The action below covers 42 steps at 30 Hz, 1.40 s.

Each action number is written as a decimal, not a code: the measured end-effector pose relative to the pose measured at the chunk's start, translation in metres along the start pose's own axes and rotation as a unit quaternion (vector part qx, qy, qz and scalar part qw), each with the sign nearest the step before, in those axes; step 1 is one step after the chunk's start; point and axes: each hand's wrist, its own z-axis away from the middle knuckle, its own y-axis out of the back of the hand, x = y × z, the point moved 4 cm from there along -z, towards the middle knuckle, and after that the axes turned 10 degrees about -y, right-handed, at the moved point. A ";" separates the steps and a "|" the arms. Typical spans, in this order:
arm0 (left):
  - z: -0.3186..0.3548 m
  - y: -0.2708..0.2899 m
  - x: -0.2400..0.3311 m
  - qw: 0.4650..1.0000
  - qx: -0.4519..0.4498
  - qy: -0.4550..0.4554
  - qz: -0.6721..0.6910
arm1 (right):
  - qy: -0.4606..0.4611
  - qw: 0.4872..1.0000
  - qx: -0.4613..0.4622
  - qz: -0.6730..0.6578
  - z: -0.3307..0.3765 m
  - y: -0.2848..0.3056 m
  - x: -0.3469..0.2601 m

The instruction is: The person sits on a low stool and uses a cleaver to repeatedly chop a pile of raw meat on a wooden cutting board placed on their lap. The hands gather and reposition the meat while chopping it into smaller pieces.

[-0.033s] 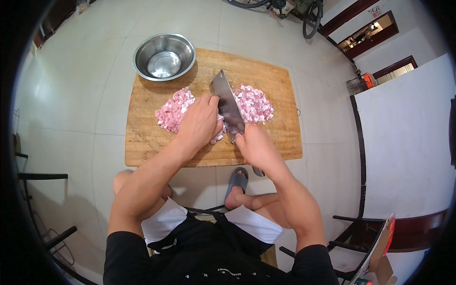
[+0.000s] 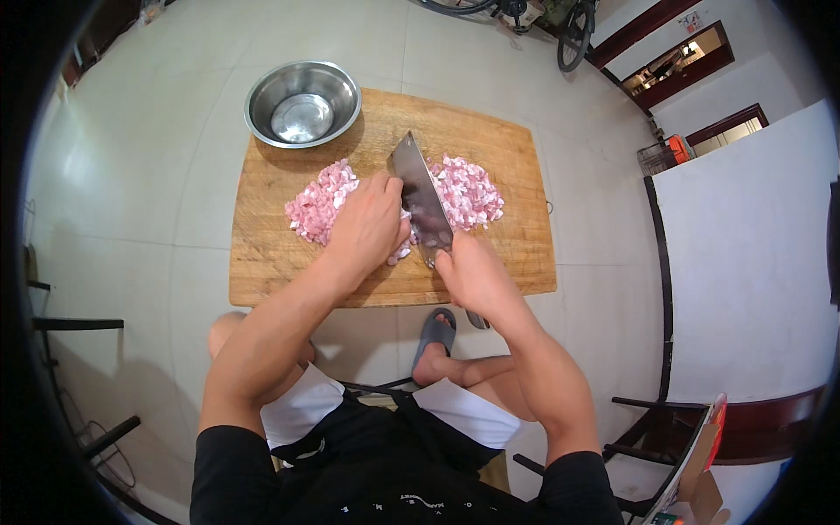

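Pink diced meat (image 2: 464,192) lies heaped mid-way on the wooden cutting board (image 2: 516,157) on the floor; right hand (image 2: 472,276) grips the steel cleaver (image 2: 420,197), left hand (image 2: 367,223) presses flat, fingers loose, on the meat near a steel bowl (image 2: 302,102)

A broad steel cleaver (image 2: 422,197) stands tilted on a wooden chopping board (image 2: 490,144), its blade running from about five o'clock up toward eleven o'clock, its handle gripped in the right hand (image 2: 472,276). Finely diced pink meat (image 2: 471,192) lies in two heaps on the board, one at three o'clock of the blade, the other at nine o'clock. The left hand (image 2: 369,223) rests on the nine o'clock heap, touching the blade's flat.
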 end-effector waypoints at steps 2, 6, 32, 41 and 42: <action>-0.001 -0.001 0.001 1.000 -0.022 0.003 -0.016 | -0.019 1.000 -0.013 0.009 0.013 0.003 0.003; -0.001 -0.002 0.000 0.999 -0.029 -0.019 0.006 | -0.025 1.000 -0.007 0.015 0.023 0.003 0.001; 0.000 -0.006 -0.003 1.000 -0.021 0.020 0.010 | -0.011 0.999 -0.029 0.033 0.010 0.005 -0.007; -0.006 -0.004 -0.012 0.999 -0.042 -0.008 0.029 | -0.024 0.999 -0.033 -0.009 -0.021 0.002 -0.015; -0.006 -0.004 -0.013 0.998 -0.049 -0.008 0.032 | -0.035 0.999 -0.022 -0.012 -0.025 0.001 -0.018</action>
